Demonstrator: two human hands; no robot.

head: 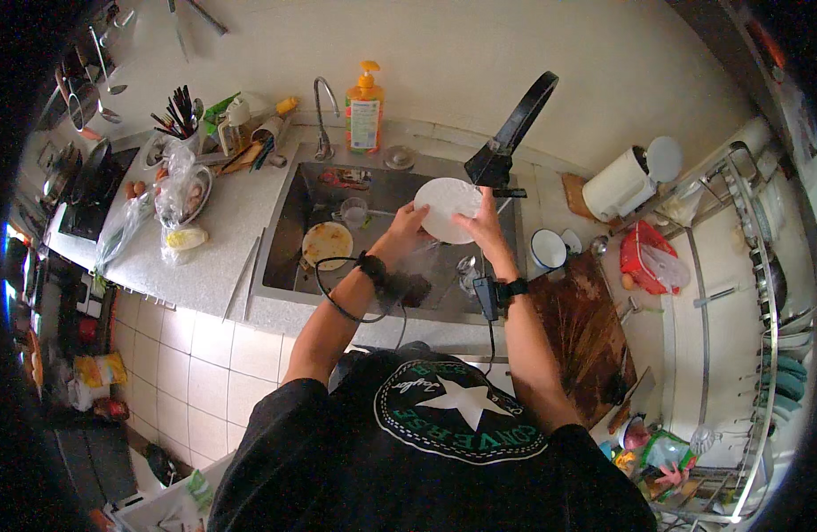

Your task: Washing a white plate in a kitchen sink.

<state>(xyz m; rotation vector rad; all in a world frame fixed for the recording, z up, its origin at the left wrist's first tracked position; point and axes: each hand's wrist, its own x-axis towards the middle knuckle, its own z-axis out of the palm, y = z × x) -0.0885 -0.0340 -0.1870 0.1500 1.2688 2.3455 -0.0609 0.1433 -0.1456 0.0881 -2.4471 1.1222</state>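
Both my hands hold a white plate [442, 207] over the right part of a steel double sink [269, 282], beneath a black faucet head [491, 166]. My left hand [406, 228] grips the plate's lower left edge, thumb on its face. My right hand [483, 225] grips its right side, thumb also on the face. In the sink's left part lie a food-stained plate [327, 245] and a clear cup [354, 213]. A crumpled shiny thing [468, 269] and a dark, blurred object [412, 290] lie low in the sink near my wrists.
An orange pump bottle [364, 113] and a slim chrome tap [323, 126] stand behind the sink. To the right are an enamel bowl [548, 249], a wooden cutting board [581, 326] and a red basket [645, 256]. Bagged food [182, 193] sits on the left counter.
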